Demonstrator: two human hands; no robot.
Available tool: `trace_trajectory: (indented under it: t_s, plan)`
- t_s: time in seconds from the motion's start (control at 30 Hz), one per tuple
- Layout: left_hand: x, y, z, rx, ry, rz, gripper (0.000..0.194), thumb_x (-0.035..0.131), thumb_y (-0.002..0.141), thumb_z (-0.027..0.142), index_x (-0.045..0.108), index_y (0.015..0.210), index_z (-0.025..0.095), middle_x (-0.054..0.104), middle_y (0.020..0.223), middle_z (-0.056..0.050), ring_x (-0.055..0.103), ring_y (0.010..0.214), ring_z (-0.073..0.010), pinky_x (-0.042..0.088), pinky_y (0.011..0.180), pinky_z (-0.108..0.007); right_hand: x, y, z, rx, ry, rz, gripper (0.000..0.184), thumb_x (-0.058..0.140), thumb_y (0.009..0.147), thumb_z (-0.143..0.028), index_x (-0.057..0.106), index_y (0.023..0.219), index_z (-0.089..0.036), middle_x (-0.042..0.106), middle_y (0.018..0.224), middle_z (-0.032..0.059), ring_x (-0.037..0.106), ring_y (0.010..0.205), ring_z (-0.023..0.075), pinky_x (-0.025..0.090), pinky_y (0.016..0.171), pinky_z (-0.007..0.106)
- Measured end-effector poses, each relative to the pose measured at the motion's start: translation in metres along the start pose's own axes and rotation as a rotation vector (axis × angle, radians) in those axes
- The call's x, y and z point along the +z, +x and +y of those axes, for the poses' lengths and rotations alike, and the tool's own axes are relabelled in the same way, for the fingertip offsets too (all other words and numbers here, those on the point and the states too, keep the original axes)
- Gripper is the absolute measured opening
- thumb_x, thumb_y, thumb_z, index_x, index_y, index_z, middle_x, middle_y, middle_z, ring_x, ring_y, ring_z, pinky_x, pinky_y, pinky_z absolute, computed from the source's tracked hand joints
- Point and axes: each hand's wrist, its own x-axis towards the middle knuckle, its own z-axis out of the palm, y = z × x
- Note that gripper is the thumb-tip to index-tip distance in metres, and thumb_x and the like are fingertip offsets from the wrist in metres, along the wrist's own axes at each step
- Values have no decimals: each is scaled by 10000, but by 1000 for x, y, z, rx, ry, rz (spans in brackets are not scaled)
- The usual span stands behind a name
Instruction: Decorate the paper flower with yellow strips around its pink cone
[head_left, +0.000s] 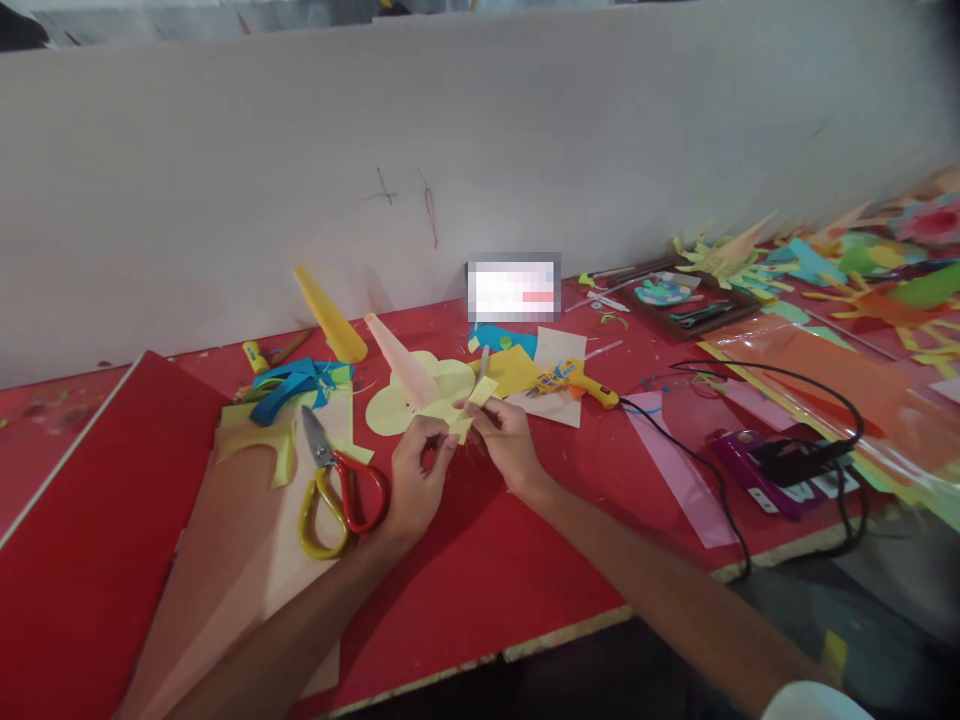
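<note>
Both hands grasp 1 pale yellow paper strip (484, 391) in front of the person, above the red table (480, 570). The left hand (420, 478) pinches it between thumb and fingers at the near end; the right hand (508, 440) grips it farther along, thumb and fingers closed on it.

The strip's long axis slants from the left fingertips up and away to the right. In this view it crosses the right edge of a pale yellow flower-shaped paper cutout (382, 408), which lies just beyond the left hand; of the 2 hands, the left is nearer to the cutout. Whether strip and cutout touch, I cannot tell. A pale pink paper cone (403, 365) leans over the cutout, its tip pointing away and left.

Left of the left hand, scissors (319, 442) with 1 yellow and 1 red handle lie on a tan sheet (232, 560), blades pointing away. Beyond stands a yellow paper cone (328, 315). Past the right hand lies a corded yellow tool, probably a glue gun (596, 390), with a pink paper piece (679, 465) farther right.
</note>
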Motion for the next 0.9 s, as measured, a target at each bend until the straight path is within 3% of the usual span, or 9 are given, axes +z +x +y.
trace_trajectory:
  t_s: [0.27, 0.53, 0.73, 0.9]
  plan:
    - [3, 4, -3, -141, -15, -26, 178, 629, 905, 367, 597, 836, 206, 603, 769, 8, 535, 714, -134, 426, 672, -243, -8, 5, -3, -19, -11, -120, 349, 712, 803, -538, 697, 891, -201, 573, 613, -41, 420, 471, 94, 351, 461, 231]
    - [3, 5, -4, -150, -5, -37, 193, 619, 911, 380, 606, 838, 202, 621, 767, 6, 544, 707, -131, 422, 664, -241, -10, 4, 2, -48, -89, -193, 409, 600, 896, -598, 572, 736, -223, 503, 558, -39, 446, 480, 118, 339, 470, 241]
    - [4, 5, -7, -141, -13, -36, 161, 642, 914, 344, 620, 851, 198, 628, 779, 12, 547, 694, -121, 423, 658, -234, -11, 5, -2, -32, -120, -271, 370, 567, 912, -581, 654, 876, -223, 567, 640, -10, 502, 547, 142, 381, 500, 249]
    - [5, 5, -7, -163, -18, -46, 133, 647, 911, 324, 626, 876, 197, 647, 811, 5, 578, 729, -127, 440, 683, -236, -11, 5, -2, -44, -99, -286, 281, 549, 904, -459, 689, 961, -222, 604, 688, -1, 509, 562, 146, 399, 519, 260]
